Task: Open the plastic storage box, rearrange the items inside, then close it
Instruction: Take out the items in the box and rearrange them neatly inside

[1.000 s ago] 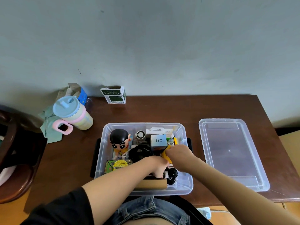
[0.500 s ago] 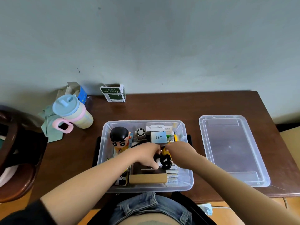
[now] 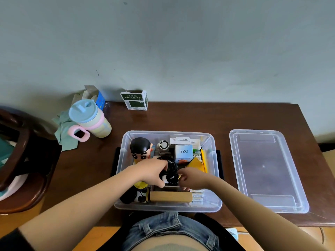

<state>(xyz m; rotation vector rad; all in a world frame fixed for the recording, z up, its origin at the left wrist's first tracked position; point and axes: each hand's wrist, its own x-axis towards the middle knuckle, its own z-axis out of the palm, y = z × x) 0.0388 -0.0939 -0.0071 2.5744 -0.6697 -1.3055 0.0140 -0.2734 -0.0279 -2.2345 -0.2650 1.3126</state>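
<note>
Clear plastic storage box [image 3: 214,205] sits open mid-table, lid [image 3: 268,171] beside it; inside, left hand [image 3: 154,172] grips a coiled black cable [image 3: 170,173], right hand [image 3: 194,179] curled, grasp unclear, near figurine [image 3: 140,148] and Q88 carton [image 3: 183,152].

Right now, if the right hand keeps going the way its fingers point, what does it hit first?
The right hand points left, so it would probably meet the black cable bundle first, which the left hand grips above the storage box. Depth is unclear; it may already touch it.
</note>
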